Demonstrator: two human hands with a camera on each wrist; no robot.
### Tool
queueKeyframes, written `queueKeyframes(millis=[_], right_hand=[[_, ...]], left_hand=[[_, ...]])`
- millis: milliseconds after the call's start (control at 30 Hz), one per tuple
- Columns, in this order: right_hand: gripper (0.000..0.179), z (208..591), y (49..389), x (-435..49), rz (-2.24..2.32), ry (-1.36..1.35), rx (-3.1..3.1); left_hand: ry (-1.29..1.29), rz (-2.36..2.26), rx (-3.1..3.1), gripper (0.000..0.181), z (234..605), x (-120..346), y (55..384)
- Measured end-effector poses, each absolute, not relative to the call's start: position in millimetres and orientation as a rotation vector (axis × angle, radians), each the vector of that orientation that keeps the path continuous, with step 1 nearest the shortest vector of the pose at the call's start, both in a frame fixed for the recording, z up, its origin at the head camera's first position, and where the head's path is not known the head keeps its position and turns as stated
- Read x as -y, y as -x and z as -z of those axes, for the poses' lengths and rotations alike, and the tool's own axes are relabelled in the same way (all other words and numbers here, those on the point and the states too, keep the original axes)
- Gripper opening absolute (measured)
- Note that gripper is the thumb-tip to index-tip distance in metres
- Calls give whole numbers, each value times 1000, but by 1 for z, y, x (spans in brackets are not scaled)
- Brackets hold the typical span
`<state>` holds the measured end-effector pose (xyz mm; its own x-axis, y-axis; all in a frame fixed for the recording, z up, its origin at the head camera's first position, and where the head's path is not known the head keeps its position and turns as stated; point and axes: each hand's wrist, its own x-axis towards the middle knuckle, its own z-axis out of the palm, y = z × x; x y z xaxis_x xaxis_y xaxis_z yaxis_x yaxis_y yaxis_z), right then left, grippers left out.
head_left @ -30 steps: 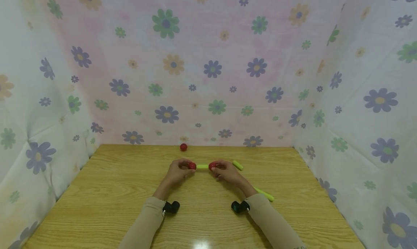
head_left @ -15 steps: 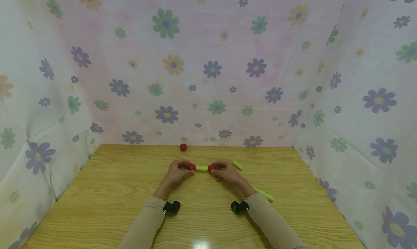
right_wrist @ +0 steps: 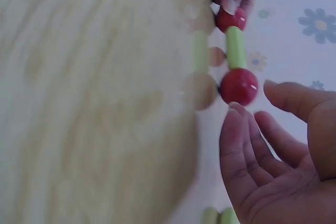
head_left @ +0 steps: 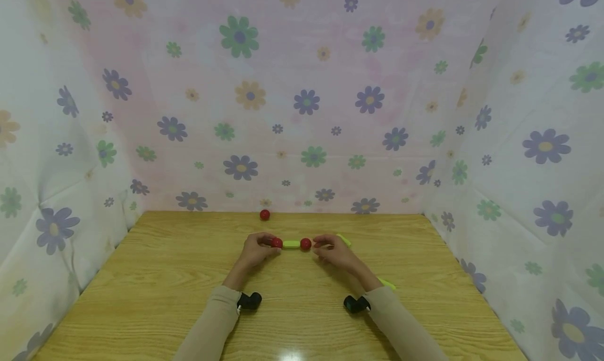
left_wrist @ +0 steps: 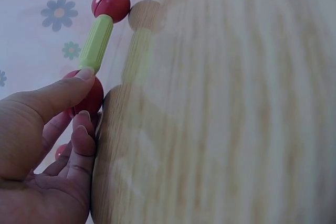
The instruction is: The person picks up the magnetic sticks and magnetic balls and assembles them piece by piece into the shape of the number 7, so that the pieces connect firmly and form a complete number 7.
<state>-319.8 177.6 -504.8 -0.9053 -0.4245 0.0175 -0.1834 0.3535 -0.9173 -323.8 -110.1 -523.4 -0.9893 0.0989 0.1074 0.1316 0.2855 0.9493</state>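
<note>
A yellow-green ribbed rod lies between two red balls, one on each end. My left hand pinches the left red ball between thumb and fingers, with the thumb tip by the rod's end. The right red ball stands free at the other end. Just right of it, my right hand has its thumb and fingers spread apart and holds nothing. In the right wrist view its fingertips are very close to that ball; whether they touch is hard to tell.
A loose red ball sits near the table's back edge. Beyond my right hand lies a short yellow-green rod, and a longer one is partly hidden by my right forearm. Flowered cloth surrounds the wooden table.
My right hand has let go of the right red ball and moved slightly right, its fingers parting. The left hand keeps its grip; the joined piece has barely shifted.
</note>
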Motion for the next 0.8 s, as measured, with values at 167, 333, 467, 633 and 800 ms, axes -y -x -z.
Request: queueKeyframes(millis=[167, 333, 467, 633, 800], right_hand=[[41, 493, 316, -195, 1433, 703, -2415], [41, 482, 315, -216, 1301, 880, -2408], [42, 479, 317, -236, 1253, 930, -2398], [40, 477, 316, -260, 1237, 923, -2417], [38, 477, 312, -282, 1199, 908, -2447]], left_hand=[[202, 1850, 2503, 33, 523, 111, 324], [198, 1861, 2495, 33, 522, 111, 323], [202, 1869, 2482, 32, 522, 111, 322], [188, 1864, 2468, 32, 524, 109, 322], [176, 1846, 2458, 33, 529, 106, 325]])
